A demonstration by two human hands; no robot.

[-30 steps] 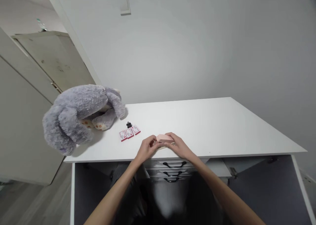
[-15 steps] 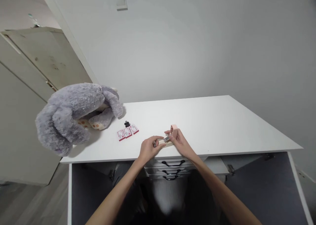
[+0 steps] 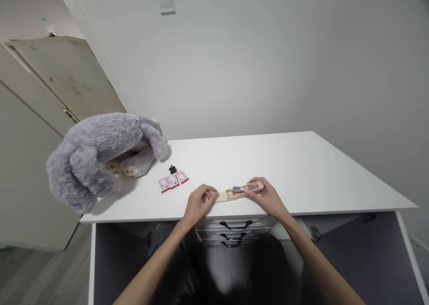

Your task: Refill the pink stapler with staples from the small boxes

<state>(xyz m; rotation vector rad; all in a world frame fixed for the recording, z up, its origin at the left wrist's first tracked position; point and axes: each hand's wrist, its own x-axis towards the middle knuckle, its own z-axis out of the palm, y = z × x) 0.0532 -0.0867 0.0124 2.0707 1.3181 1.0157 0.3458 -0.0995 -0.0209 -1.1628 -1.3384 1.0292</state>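
A stapler [image 3: 231,195] lies folded out nearly flat near the table's front edge, its cream base to the left and its pink top to the right. Metal parts show inside the pink half and around the hinge. My left hand [image 3: 198,202] is closed with thumb and fingertips on the end of the cream base. Around the far end of the pink top, my right hand [image 3: 271,200] is wrapped, the thumb on the near side by the metal strip. Whether anything small is tucked in my left fingers is hidden.
Left of the hands lie several small red-and-white boxes [image 3: 173,181] with a small black object [image 3: 172,169] behind them. A large grey-purple plush toy [image 3: 100,148] occupies the table's left end. Below the white tabletop [image 3: 295,171] are drawers with black handles [image 3: 236,225] and open cabinet doors.
The pink top, raised and bent up before, is now swung out to the right and lowered nearly flat. My right hand has moved right with it. My left hand has barely shifted.
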